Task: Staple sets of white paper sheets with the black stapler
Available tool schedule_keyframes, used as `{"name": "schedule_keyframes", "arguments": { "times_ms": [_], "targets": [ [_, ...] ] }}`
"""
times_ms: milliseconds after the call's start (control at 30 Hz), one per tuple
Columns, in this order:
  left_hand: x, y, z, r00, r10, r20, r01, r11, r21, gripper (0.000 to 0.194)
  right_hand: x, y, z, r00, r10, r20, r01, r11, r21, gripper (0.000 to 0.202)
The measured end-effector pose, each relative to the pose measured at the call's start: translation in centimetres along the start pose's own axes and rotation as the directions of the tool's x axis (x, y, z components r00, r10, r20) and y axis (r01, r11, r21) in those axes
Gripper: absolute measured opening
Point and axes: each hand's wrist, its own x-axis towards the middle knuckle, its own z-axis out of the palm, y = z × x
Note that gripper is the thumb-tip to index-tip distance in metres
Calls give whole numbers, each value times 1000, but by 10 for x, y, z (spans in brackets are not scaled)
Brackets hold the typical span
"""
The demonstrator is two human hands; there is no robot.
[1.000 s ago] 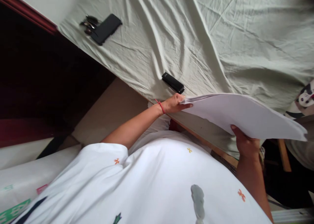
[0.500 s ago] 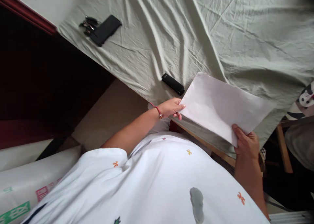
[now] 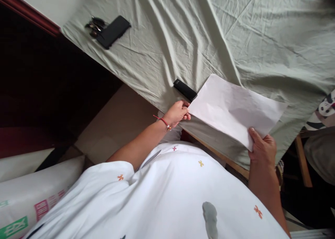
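Observation:
White paper (image 3: pixel 232 108) is held between my two hands above the table's front edge. My left hand (image 3: pixel 179 112), with a red string bracelet at the wrist, pinches its left corner. At the lower right corner my right hand (image 3: pixel 262 144) grips the paper, thumb on top and fingers underneath, partly hidden. A black stapler-like object (image 3: pixel 185 89) lies on the cloth just beyond my left hand, close to the paper's left edge.
A wrinkled pale green cloth (image 3: pixel 162 40) covers the table. At the far left lie a black flat case (image 3: pixel 113 31) and a bunch of keys (image 3: pixel 95 25). A white printed sack (image 3: pixel 44 190) stands at lower left; panda-patterned fabric (image 3: pixel 326 109) is at the right.
My left hand has shifted slightly left, its fingers now curled at the paper's corner. The paper and my right hand have moved up a little.

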Motion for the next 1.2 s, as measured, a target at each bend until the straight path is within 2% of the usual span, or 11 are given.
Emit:
{"name": "schedule_keyframes", "arguments": {
  "times_ms": [200,300,333,400,467,500,567,633,767,967,1200],
  "targets": [
    [7,-5,-10,983,157,-89,-131,960,247,17,2,-3,12,998,-47,43,48,999,-23,42],
    [12,-11,-16,934,339,-116,-250,849,466,13,4,0,15,997,-74,35,74,997,-13,41],
    [14,-14,-18,890,438,-128,-300,773,559,13,6,1,15,996,-83,29,83,997,-8,40],
    [17,-19,-22,750,650,-123,-381,577,722,20,8,6,16,995,-103,9,103,995,4,40],
    [22,-25,-26,602,797,-42,-442,377,814,34,10,12,18,992,-124,-6,124,992,12,40],
    [26,-28,-28,544,839,26,-477,284,832,40,11,15,18,991,-132,-11,132,991,12,41],
    [34,-34,-32,458,871,178,-555,123,823,50,11,20,19,989,-148,-16,149,989,11,41],
    [42,-38,-35,412,869,275,-607,36,794,56,11,23,20,986,-165,-23,165,986,10,42],
    [51,-41,-38,404,863,302,-642,32,766,55,11,26,20,982,-185,-45,186,983,12,40],
    [50,-41,-37,378,877,296,-651,25,758,55,10,23,23,978,-196,-66,197,980,12,39],
    [47,-43,-36,407,871,275,-609,34,792,54,11,23,22,979,-191,-70,192,981,0,37]
  ]
}}
